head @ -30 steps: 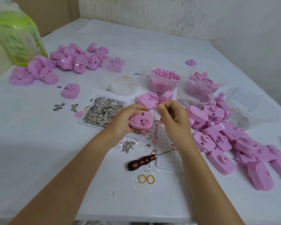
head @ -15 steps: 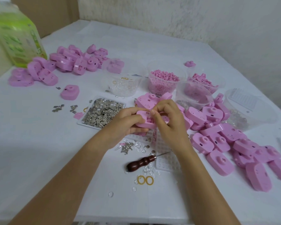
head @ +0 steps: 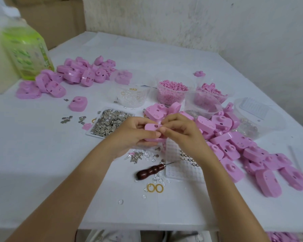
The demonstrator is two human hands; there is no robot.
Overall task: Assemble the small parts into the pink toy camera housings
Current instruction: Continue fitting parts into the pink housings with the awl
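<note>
Pink housing (head: pixel 151 128) is held just above the white table (head: pixel 42 154), near its middle, between both hands. There is a small dark hole on its upper face.

Left hand (head: pixel 131 135) grips it from the left and underneath, fingers curled round the body and thumb along the near edge. Right hand (head: pixel 180 131) comes in from the right, with thumb and forefinger pinched tight at the housing's right end and the other fingers curled. Cannot tell whether a small part sits inside that pinch.

Around the hands:
- A heap of housings (head: pixel 234 142) spreads to the right, touching one another.
- A second heap (head: pixel 77 74) lies far left, beside a green bottle (head: pixel 26 53).
- A tray of metal bits (head: pixel 110 123) sits just left of the left hand.
- A wooden-handled awl (head: pixel 150 171) lies flat below the hands, its tip resting over a white gridded tray (head: pixel 180 168).
- Two yellow rings (head: pixel 155 188) lie side by side near the awl's handle.
- Small screws (head: pixel 136 157) are scattered under the left wrist.
- A tub of pink pellets (head: pixel 171 91) and a clear tub of lenses (head: pixel 131 96) stand behind the hands.
</note>
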